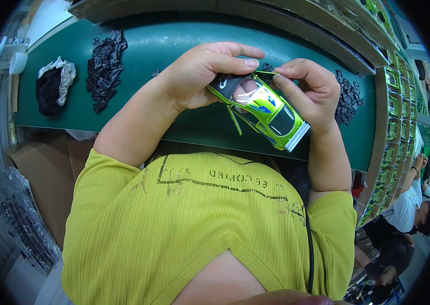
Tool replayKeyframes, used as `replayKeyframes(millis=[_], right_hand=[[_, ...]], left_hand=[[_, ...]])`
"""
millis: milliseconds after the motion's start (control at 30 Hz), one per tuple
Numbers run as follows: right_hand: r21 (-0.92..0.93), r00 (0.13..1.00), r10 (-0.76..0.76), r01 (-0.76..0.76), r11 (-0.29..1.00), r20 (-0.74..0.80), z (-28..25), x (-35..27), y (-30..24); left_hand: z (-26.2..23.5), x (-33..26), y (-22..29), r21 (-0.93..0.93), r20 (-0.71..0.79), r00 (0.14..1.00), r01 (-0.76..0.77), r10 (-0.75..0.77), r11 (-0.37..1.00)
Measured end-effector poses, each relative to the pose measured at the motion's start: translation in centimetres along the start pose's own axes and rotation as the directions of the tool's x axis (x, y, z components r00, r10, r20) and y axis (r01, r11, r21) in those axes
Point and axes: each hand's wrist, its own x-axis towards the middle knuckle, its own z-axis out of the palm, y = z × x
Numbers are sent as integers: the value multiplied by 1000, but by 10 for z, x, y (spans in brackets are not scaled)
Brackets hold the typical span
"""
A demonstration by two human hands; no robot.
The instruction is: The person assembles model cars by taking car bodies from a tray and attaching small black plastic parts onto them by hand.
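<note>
A bright green toy car (265, 107) with a black hood, blue markings and a silver rear spoiler is held up over the green table. My left hand (207, 68) grips its black front end, with the index finger stretched out past the hood. Both side doors stand swung out; the near door (236, 121) hangs free. On the far side, the thumb and forefinger of my right hand (312, 89) pinch close by the edge of the far door (266, 72). Whether they also hold a small part is hidden.
On the green table (174, 38) lie piles of small black parts, left (105, 71) and right (348, 96). A black and white cloth bundle (54, 86) sits far left. Cardboard boxes (327, 30) line the back; trays of green car shells (395, 109) and people are at right.
</note>
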Motion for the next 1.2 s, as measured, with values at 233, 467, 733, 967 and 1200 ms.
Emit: replayKeyframes(millis=[233, 467, 733, 967, 1200], right_hand=[[66, 999, 15, -17, 998, 32, 1, 5, 4], [-68, 995, -6, 13, 998, 102, -2, 9, -3], [-147, 958, -107, 150, 978, 266, -2, 20, 0], [52, 985, 131, -138, 989, 115, -3, 12, 11], [246, 897, -93, 216, 945, -431, -23, -4, -1]], left_hand=[[4, 2, 0, 24, -26, 1000, -10, 11, 1000], [8, 1, 1, 82, -45, 999, -18, 21, 996], [4, 6, -10, 106, -111, 994, 9, 3, 994], [5, 11, -8, 65, -107, 991, -75, 82, 995], [-5, 11, -3, 17, -217, 807, -560, 550, 828]])
